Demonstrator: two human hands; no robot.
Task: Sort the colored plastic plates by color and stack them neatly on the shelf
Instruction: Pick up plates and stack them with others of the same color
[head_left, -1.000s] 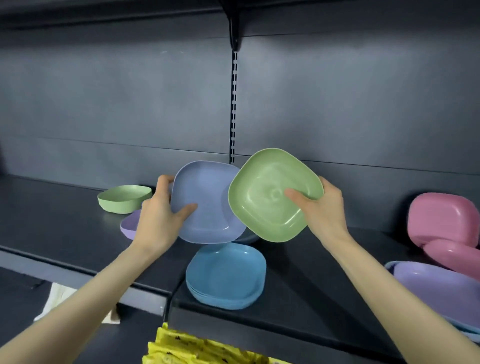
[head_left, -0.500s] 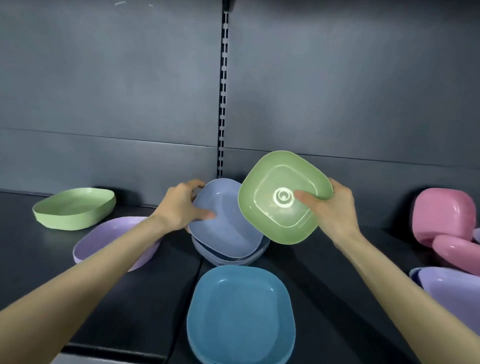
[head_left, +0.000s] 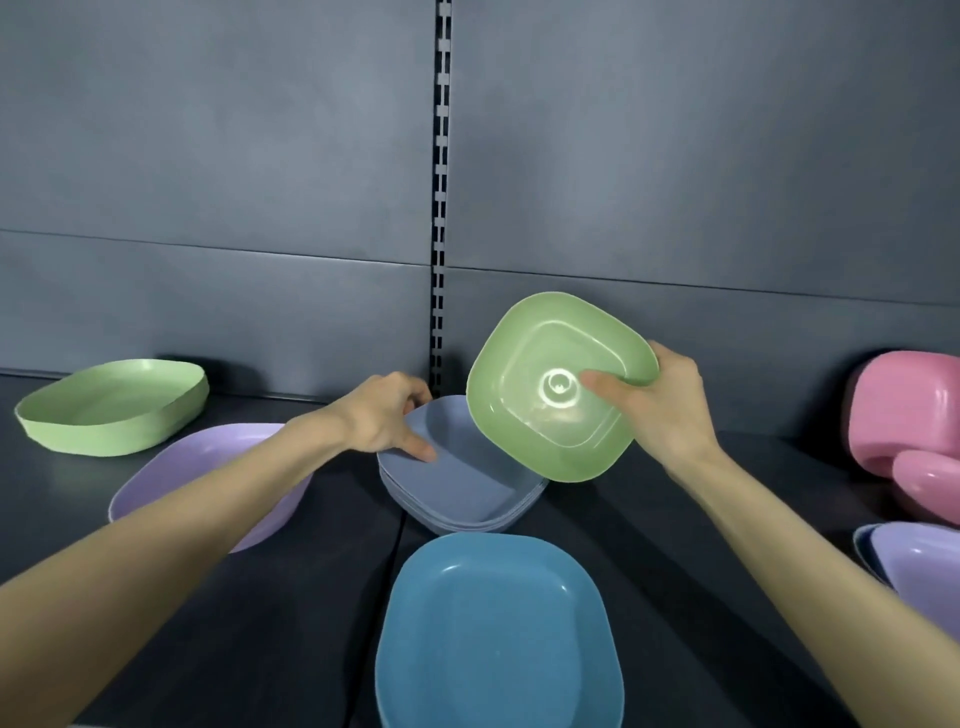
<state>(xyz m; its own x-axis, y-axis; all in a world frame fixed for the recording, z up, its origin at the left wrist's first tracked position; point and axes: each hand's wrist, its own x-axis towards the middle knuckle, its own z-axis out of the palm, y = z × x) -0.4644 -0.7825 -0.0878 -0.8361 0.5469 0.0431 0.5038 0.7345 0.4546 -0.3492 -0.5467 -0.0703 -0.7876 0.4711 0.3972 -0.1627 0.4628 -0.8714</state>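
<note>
My right hand (head_left: 667, 402) grips a green plate (head_left: 540, 410) by its right rim and holds it tilted in the air, its underside toward me. My left hand (head_left: 387, 415) holds the left rim of a grey-blue plate (head_left: 462, 478), thumb inside, and that plate lies on top of a small grey-blue stack on the dark shelf (head_left: 322, 597). A stack of blue plates (head_left: 493, 634) sits nearest me. Another green plate (head_left: 111, 408) stands at the far left, with a lilac plate (head_left: 208, 467) beside it, partly behind my left forearm.
Pink plates (head_left: 906, 415) lean at the far right against the back wall, above lilac plates (head_left: 924, 566) at the right edge. A slotted upright (head_left: 440, 208) runs down the grey back panel. A seam divides the shelf boards beneath the stacks.
My left hand has lowered the grey-blue plate from the air onto the grey-blue stack. The green plate stays lifted in my right hand. The view has moved closer to the shelf.
</note>
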